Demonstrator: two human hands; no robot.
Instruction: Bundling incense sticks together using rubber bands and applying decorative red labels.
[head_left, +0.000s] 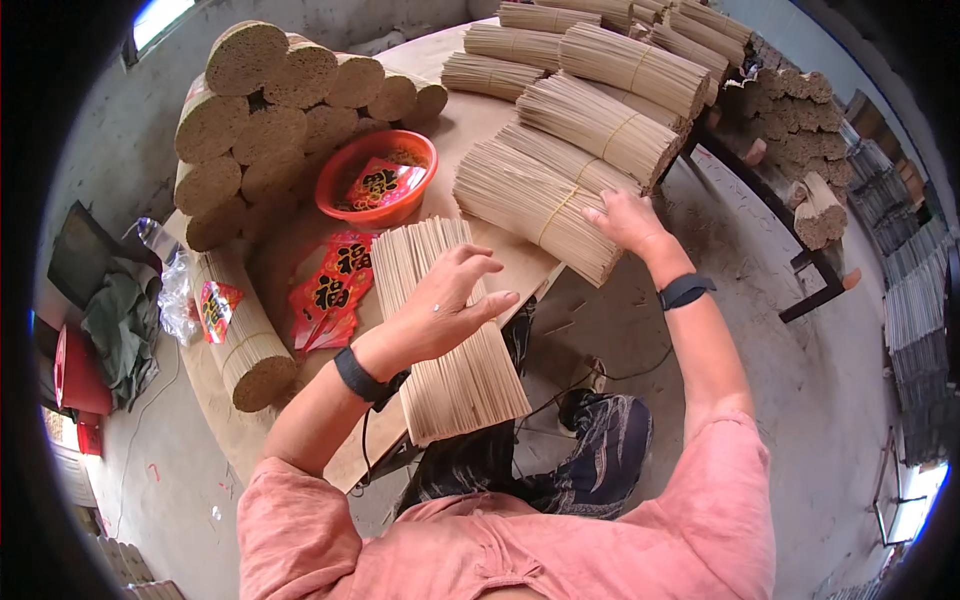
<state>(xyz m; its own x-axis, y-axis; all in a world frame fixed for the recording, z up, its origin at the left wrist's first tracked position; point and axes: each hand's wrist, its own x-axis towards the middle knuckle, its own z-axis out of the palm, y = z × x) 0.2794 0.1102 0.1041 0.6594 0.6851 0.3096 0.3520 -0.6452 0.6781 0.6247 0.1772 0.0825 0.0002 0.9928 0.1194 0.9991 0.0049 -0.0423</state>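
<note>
A flat stack of thin pale wooden sticks lies at the near edge of the table, its lower end over my lap. Above its middle is my left hand, fingers spread and nothing held. My right hand reaches to a bundle of sticks at the front of a pile; its fingers lie apart on the top near the right end. A yellow band circles that bundle. Red paper labels with gold and black print lie left of the loose stack.
An orange-red bowl holds a label and yellowish bands. Round bundles are stacked at the back left; a labelled bundle lies in front. More tied bundles pile up at the back right. A black metal frame stands right of the table.
</note>
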